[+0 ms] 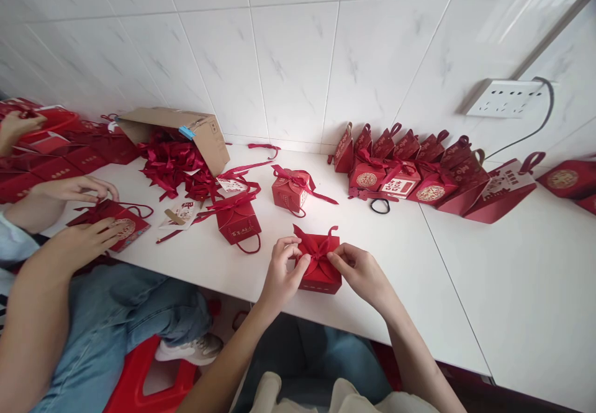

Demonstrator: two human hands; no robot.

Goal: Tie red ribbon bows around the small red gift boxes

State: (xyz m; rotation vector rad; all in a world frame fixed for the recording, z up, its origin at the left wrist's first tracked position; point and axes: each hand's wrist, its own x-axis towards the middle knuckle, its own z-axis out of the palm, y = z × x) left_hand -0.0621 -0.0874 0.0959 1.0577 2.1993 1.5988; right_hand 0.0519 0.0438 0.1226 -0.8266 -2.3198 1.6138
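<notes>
A red gift box (321, 281) stands on the white table right in front of me, a red ribbon (318, 246) tied in a bow across its top. My left hand (285, 270) pinches the bow's left side between thumb and fingers. On the opposite side, my right hand (356, 267) has its thumb and fingertips closed on the ribbon near the knot. Beyond the hands sits a second ribbon-tied box (285, 194), and to the left a third box (237, 222) with a cord handle hanging onto the table.
A cardboard carton (205, 136) spills red ribbons (174, 167). At left, a co-worker's hands (88, 242) touch another red box (125, 226). Several finished-looking boxes (431, 183) line the wall at right, near a black hair tie (380, 206). A power strip (505, 98) hangs above.
</notes>
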